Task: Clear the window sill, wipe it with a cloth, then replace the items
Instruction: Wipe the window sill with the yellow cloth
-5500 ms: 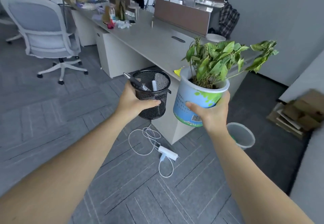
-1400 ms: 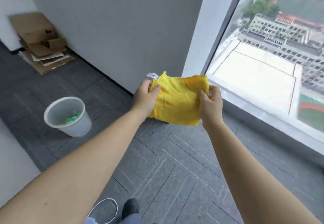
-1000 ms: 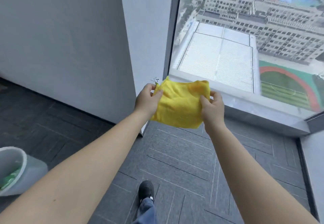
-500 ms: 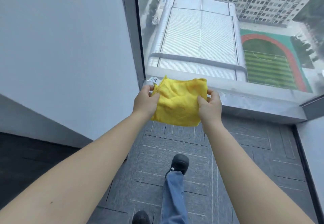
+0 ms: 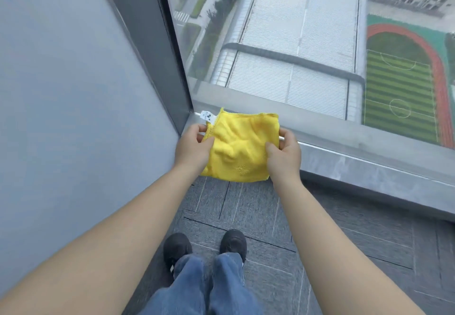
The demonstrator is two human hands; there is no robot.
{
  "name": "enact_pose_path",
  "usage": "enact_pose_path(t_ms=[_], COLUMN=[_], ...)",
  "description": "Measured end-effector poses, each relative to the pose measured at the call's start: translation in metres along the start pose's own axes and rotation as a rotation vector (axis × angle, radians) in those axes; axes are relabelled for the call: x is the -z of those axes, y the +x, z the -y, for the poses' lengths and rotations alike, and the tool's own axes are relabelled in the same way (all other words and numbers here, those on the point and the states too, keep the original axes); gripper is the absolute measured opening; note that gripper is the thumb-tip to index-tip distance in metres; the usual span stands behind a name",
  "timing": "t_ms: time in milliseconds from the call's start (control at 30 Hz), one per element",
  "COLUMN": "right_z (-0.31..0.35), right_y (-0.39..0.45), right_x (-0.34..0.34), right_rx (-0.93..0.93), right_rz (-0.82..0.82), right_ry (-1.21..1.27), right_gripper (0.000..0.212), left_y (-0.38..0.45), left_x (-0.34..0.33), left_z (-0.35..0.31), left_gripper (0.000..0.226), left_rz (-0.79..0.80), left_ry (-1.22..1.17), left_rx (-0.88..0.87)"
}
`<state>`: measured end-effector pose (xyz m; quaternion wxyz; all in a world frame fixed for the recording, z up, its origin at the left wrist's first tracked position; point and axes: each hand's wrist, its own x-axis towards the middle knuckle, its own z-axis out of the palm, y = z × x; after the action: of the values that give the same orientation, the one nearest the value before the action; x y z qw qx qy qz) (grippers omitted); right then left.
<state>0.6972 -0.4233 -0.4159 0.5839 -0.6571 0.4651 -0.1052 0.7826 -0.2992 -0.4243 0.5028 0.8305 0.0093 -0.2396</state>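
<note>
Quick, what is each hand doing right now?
Left hand: closed, pinching the left edge of the yellow cloth.
Right hand: closed, pinching the cloth's right edge.

Both bare forearms are reaching forward and converging, elbows spread wide. The left hand [image 5: 193, 146] is pinching the left edge of a yellow cloth [image 5: 240, 147], thumb lying on top and the other fingers curled out of sight beneath. The right hand [image 5: 284, 153] is gripping the right edge the same way, thumb pressing onto the upper face. Both wrists are staying level, knuckles facing outward.
</note>
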Motion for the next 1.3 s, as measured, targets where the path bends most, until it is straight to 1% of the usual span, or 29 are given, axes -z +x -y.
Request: enact_pose_path(t_ms=[100,233,367,533,633,733,800,833,867,933,967,1033,1100,1167,1300], right_z=[-0.044,-0.115,-0.179,-0.230,-0.243,-0.254,-0.257,-0.256,-0.256,-0.254,-0.254,-0.256,-0.264,-0.271,-0.269], right_y=[0.051,0.120,0.186,0.249,0.270,0.278,0.274,0.271,0.268,0.270,0.273,0.280,0.286,0.288,0.290], right_x=[-0.032,-0.074,-0.112,-0.147,-0.160,-0.169,-0.173,-0.176,-0.180,-0.192,-0.198,-0.209,-0.215,-0.217,-0.229], right_rx=[0.019,0.071,0.132,0.208,0.225,0.242,0.331,0.397,0.467,0.569,0.575,0.507,0.447,0.437,0.365], right_rz=[-0.013,-0.028,-0.045,-0.082,-0.076,-0.068,-0.102,-0.098,-0.068,0.055,0.132,0.268,0.323,0.290,0.187], right_ry=[-0.052,-0.122,-0.131,-0.157,-0.171,-0.290,-0.440,-0.496,-0.536,-0.642,-0.728,-0.928,-1.094,-1.168,-1.159], right_gripper=[0.031,0.032,0.034,0.032,0.034,0.046,0.053,0.053,0.051,0.049,0.049,0.054,0.059,0.064,0.072], left_y=[0.056,0.128,0.195,0.263,0.290,0.301,0.300,0.299,0.299,0.300,0.302,0.306,0.311,0.312,0.310], left_x=[-0.022,-0.056,-0.093,-0.124,-0.134,-0.135,-0.130,-0.126,-0.121,-0.113,-0.109,-0.102,-0.097,-0.094,-0.088], left_z=[0.042,0.110,0.175,0.221,0.232,0.242,0.248,0.251,0.254,0.261,0.264,0.270,0.274,0.276,0.281], left_gripper=[0.025,0.023,0.023,0.024,0.026,0.034,0.035,0.035,0.034,0.033,0.033,0.033,0.032,0.032,0.033], left_rz=[-0.010,-0.026,-0.044,-0.052,-0.039,-0.010,-0.019,-0.028,-0.037,-0.060,-0.072,-0.091,-0.102,-0.116,-0.127], left_ry=[0.030,0.057,0.047,0.048,0.035,0.089,0.130,0.150,0.178,0.248,0.276,0.334,0.392,0.423,0.453], left_rx=[0.006,-0.032,-0.072,-0.129,-0.135,-0.149,-0.162,-0.171,-0.181,-0.196,-0.199,-0.206,-0.224,-0.245,-0.277])
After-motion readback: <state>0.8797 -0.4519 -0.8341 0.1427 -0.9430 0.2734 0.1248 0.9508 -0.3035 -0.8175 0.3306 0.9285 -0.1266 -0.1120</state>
